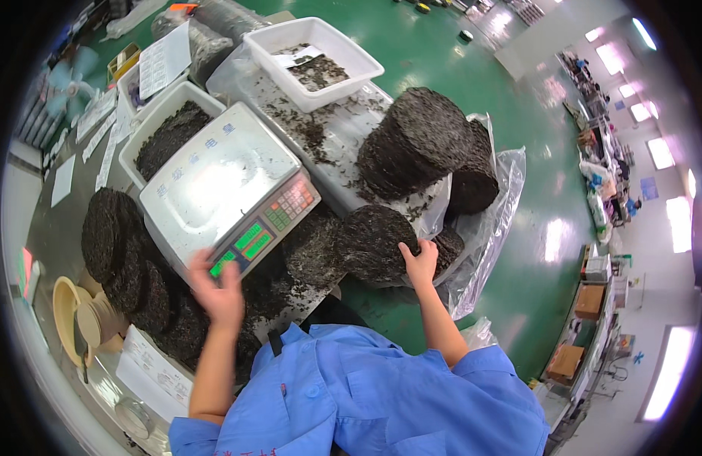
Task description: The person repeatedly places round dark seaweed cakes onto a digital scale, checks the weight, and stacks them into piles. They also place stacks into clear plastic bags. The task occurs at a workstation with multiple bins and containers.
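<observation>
My right hand [422, 263] grips the edge of a dark round cake of pressed dried flakes [375, 242], thumb on its face. The cake is tilted beside the table's near edge. Motion blurs my left hand [216, 292], which is over the front left corner of a digital scale [222, 175]. Its thumb and fingers look apart, with nothing visible between them. The scale's metal plate carries only a few crumbs, and its green display [248, 242] is lit. Another dark cake [314, 251] lies between the scale and the held one.
Thick stacks of dark cakes [415, 144] stand on the right beside clear plastic bags [503, 205]. More cakes [112, 235] lean left of the scale. White tubs [313, 91] with loose flakes sit farther back. A yellow basin [66, 304] and papers [150, 372] lie at left.
</observation>
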{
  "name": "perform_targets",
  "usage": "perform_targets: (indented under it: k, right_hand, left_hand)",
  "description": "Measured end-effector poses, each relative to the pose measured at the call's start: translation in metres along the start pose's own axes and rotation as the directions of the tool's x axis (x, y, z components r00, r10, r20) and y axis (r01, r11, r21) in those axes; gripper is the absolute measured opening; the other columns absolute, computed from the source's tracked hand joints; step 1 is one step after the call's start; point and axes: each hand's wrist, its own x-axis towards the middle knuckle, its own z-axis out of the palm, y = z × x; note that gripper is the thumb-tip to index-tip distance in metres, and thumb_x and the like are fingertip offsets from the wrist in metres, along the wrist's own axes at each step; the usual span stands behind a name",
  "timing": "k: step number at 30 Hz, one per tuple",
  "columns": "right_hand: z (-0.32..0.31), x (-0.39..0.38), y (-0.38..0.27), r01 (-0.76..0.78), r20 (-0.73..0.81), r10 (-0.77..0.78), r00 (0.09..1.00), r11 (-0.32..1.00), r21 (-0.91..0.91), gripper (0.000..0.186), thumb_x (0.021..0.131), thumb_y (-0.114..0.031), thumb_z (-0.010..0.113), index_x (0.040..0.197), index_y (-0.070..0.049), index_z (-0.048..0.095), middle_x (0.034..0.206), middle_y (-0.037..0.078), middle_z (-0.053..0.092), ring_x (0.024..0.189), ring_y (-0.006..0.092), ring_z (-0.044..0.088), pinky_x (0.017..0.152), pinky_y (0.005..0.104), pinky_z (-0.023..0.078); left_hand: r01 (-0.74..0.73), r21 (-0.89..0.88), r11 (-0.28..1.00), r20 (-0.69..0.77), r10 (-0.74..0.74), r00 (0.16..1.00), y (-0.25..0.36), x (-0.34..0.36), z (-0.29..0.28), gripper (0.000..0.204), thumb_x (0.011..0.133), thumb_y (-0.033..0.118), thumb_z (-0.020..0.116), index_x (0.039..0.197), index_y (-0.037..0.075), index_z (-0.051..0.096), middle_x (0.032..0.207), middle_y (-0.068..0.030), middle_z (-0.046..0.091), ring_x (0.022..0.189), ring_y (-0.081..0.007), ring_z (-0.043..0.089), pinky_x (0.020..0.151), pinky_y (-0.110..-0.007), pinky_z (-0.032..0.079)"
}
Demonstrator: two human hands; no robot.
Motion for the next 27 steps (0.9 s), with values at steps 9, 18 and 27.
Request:
perform_targets:
  k: [9, 18, 27]
  right_hand:
    - [-0.083, -0.026, -0.106, 0.348, 0.05, -0.482, 0.875, 0.697, 0.627, 0.033, 0.078, -0.009, 0.079, 0.091, -0.007, 0.049, 0.123, 0.014, 0.063, 0.113, 0.0298, 0.059, 0.098, 0.0417, 0.044]
    - [-0.077, -0.028, -0.221, 0.53, -0.007, -0.787, 0.617, 0.408, 0.743, 0.086, 0.07, -0.021, 0.084, 0.143, -0.007, 0.04, 0.149, 0.023, 0.037, 0.137, 0.0408, 0.039, 0.114, 0.0479, 0.032]
    - [-0.007, 0.047, -0.284, 0.06, 0.006, -0.453, 0.892, 0.133, 0.989, 0.046, 0.091, -0.003, 0.052, 0.137, -0.002, 0.049, 0.137, 0.014, 0.053, 0.128, 0.0252, 0.049, 0.109, 0.0368, 0.036]
  left_hand:
    - [0.773, -0.536, 0.34, 0.77, -0.178, 0.612, 0.11, -0.107, 0.132, 0.059, 0.098, 0.036, 0.062, 0.136, -0.005, 0.044, 0.133, -0.0154, 0.055, 0.124, -0.0248, 0.054, 0.103, -0.037, 0.045]
    - [0.479, -0.727, 0.492, 0.504, -0.091, 0.859, 0.093, -0.057, 0.045, 0.101, 0.08, 0.077, 0.042, 0.15, 0.006, 0.028, 0.149, -0.0085, 0.042, 0.135, -0.0255, 0.044, 0.111, -0.042, 0.04]
    - [0.315, -0.58, 0.751, -0.324, -0.567, 0.757, 0.044, 0.0, -0.052, 0.055, 0.097, 0.03, 0.065, 0.134, -0.006, 0.048, 0.133, -0.0134, 0.056, 0.115, -0.022, 0.056, 0.1, -0.035, 0.044]
